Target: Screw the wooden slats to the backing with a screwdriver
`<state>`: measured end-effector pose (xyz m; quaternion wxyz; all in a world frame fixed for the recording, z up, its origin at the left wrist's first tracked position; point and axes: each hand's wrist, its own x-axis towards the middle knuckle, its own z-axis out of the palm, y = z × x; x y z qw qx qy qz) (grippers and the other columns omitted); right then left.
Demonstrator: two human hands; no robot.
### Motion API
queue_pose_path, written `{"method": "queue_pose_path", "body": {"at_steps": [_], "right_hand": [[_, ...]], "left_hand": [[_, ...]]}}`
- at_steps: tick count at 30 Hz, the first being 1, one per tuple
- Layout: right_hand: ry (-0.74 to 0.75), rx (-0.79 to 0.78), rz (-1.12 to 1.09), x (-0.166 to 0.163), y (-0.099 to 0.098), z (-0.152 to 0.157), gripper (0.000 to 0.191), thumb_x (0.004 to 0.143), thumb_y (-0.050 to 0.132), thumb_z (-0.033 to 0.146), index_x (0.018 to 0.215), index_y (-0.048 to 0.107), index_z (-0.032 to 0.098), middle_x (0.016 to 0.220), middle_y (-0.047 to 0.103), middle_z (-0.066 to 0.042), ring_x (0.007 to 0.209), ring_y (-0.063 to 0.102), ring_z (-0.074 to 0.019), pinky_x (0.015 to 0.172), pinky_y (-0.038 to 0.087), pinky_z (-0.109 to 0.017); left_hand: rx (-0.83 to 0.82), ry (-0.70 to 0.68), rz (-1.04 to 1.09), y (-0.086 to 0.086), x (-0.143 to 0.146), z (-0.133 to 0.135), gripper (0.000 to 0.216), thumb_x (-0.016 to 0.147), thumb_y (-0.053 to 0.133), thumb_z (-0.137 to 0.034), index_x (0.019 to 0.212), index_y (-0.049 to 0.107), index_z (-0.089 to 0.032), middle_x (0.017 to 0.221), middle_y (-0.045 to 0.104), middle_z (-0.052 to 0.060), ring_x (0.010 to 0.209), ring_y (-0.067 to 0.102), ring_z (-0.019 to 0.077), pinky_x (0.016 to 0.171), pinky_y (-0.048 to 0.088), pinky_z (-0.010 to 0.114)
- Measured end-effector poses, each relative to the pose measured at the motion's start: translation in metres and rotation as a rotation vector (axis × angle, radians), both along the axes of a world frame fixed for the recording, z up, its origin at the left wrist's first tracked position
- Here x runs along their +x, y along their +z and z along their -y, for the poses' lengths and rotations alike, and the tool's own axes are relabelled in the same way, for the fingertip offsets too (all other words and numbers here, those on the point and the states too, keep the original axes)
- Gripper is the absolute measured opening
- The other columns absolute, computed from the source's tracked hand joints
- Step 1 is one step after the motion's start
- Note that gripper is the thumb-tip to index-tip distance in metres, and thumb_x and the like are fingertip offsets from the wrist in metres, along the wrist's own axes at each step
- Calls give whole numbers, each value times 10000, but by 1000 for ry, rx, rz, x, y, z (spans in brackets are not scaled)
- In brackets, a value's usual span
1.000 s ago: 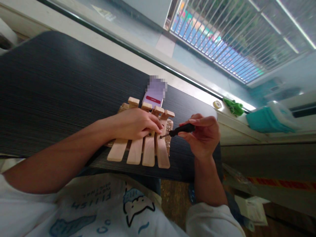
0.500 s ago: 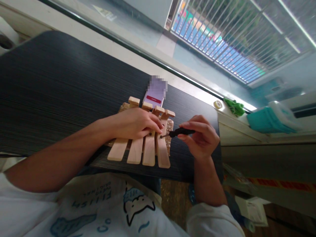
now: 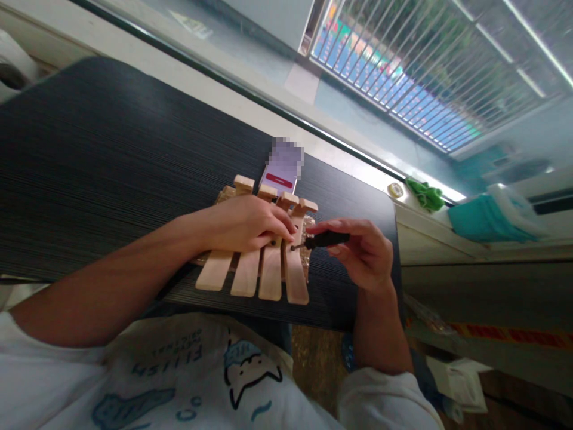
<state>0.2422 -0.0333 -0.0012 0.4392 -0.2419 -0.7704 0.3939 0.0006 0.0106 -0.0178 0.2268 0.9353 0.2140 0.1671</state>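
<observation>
Several pale wooden slats (image 3: 270, 278) with small crosspieces at their far ends lie side by side. My left hand (image 3: 239, 224) bears down across their middle, fingers bent over them; its far fingers are partly hidden. In my right hand (image 3: 369, 251), a black-handled screwdriver (image 3: 329, 238) sits between thumb and fingers, the index finger stretched along it. Its thin shaft points left, with the tip at a dark screw (image 3: 293, 248) in the rightmost slat. Beneath the slats is a crinkled, bubble-wrap-like brown package (image 3: 308, 227).
A phone (image 3: 281, 170) lies on the dark table (image 3: 111, 149) just beyond the slats. Along the window ledge are a tape roll (image 3: 395, 190), a green cloth (image 3: 425, 194) and a teal container (image 3: 474, 218). At far left stands a white roll (image 3: 15, 60).
My right fingers have shifted on the screwdriver handle, with the index finger reaching further forward. The tip stays at the screw. My left hand and the slats look nearly unmoved.
</observation>
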Motion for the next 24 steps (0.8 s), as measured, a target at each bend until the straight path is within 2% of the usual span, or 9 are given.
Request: {"method": "queue_pose_path", "body": {"at_steps": [6,16,24], "right_hand": [[-76,13,-15,0,-3,1,318,854,717,234,1161,674,306,1008,805,14,855,771,-136,712,635,-248],[-222,39,-39,0,-8,-1,327,787,789,248,1091,707,337,925,810,35,661,731,-113,567,605,-240],[-301,98,-29,-6,-10,1,317,787,788,312,1091,705,344,885,793,31,604,679,-112,509,576,-258]], "left_hand": [[-4,4,-2,0,1,1,375,820,574,-13,1058,780,-217,1167,750,16,998,717,154,991,512,246],[-42,4,2,0,-1,1,414,824,550,-11,1110,763,-221,1193,740,15,1048,701,148,1015,491,249],[-69,11,-7,1,1,1,413,830,549,-10,1114,760,-224,1205,736,6,1054,702,157,1005,501,261]]}}
